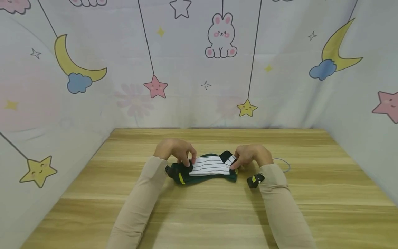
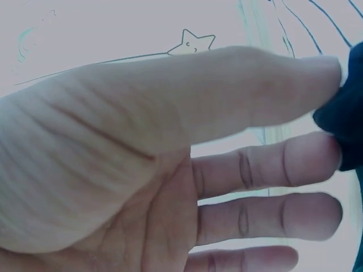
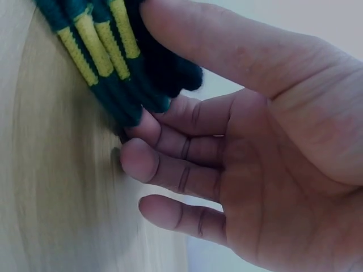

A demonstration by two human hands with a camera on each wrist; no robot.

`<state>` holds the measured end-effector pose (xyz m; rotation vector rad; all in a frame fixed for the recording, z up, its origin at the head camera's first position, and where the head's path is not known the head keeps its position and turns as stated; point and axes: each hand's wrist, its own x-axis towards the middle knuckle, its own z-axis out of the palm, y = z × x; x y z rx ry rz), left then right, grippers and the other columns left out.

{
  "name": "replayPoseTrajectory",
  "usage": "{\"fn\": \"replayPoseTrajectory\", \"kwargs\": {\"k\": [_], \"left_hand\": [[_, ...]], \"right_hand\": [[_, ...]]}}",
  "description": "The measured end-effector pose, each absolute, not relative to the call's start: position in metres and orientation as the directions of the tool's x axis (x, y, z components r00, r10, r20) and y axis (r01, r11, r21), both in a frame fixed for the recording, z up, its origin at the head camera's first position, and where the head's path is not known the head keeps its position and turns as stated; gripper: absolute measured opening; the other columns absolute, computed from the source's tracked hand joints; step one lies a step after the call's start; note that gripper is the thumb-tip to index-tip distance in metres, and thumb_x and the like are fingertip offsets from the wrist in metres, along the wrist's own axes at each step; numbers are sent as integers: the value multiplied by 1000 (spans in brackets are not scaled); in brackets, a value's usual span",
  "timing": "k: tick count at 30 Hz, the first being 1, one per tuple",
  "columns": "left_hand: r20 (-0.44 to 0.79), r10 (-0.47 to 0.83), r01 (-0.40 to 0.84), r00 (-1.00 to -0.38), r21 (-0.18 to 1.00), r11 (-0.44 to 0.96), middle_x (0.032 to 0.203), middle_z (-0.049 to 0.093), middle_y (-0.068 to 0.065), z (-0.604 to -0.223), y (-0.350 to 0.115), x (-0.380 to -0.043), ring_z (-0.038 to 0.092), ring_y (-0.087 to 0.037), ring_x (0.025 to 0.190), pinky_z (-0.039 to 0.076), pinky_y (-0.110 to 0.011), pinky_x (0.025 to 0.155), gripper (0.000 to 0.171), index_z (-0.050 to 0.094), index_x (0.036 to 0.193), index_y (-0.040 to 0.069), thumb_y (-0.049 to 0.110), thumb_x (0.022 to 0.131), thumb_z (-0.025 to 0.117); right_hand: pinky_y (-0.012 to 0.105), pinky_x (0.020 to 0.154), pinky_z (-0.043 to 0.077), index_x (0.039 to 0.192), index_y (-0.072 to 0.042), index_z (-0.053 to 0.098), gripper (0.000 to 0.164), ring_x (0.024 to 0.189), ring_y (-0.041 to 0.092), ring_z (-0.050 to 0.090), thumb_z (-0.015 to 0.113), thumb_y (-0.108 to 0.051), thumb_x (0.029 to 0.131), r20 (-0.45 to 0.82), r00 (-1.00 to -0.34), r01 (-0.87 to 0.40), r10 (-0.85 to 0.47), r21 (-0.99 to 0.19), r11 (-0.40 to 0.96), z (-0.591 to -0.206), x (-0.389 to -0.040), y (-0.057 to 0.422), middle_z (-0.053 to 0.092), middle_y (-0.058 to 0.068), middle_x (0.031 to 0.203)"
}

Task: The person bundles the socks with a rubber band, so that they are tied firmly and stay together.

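Note:
A white sock with thin dark stripes (image 1: 211, 165) and black end parts lies flat over dark green socks (image 1: 199, 179) with yellow bands. My left hand (image 1: 178, 150) pinches the black left end of the striped sock; its thumb and a fingertip meet at dark cloth (image 2: 351, 107) in the left wrist view. At the other end, my right hand (image 1: 250, 155) grips between thumb and fingers. The right wrist view shows its thumb on black cloth (image 3: 167, 71), with fingertips under the folded green layers with yellow bands (image 3: 93, 45).
Both hands work over a wood-grain table (image 1: 205, 211). A thin bluish loop (image 1: 287, 165) lies just right of my right wrist. A small black device (image 1: 255, 180) hangs at that wrist. Behind the table stands a white curtain (image 1: 186, 69) printed with moons, stars and a rabbit.

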<state>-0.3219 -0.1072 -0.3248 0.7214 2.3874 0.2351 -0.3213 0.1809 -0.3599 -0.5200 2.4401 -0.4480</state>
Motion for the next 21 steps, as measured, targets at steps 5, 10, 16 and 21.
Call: {"fn": "replayPoseTrajectory", "kwargs": {"k": [5,10,16,21], "left_hand": [[-505,568,449,-650,347,823,91,67,-3,-324,-109,-322,68,-28,84,51,-47,88,12,71,104,16,11,93,71],[-500,593,474,-631,357,805,90,68,-2,-323,-111,-322,68,-26,83,51,-46,88,12,71,105,16,12,93,71],[-464,632,513,-621,369,775,90,68,0,-319,-113,-321,66,-24,81,48,-34,73,11,70,105,17,15,95,70],[-378,699,552,-607,432,713,92,67,-2,-315,-113,-323,66,-29,87,49,-33,75,13,69,110,15,16,97,68]], "right_hand": [[27,64,34,89,-7,68,25,71,12,43,76,-30,90,-451,-745,-307,-491,-423,853,-359,-322,179,56,-2,79],[27,67,39,98,-4,69,25,76,12,49,77,-26,90,-441,-730,-319,-523,-456,831,-360,-323,179,61,0,86],[25,67,43,104,0,65,25,76,13,54,75,-19,90,-415,-718,-330,-558,-504,798,-356,-320,182,63,3,89],[28,70,44,112,2,59,34,83,15,55,74,-20,92,-387,-733,-339,-560,-506,793,-352,-320,186,61,7,99]]}}
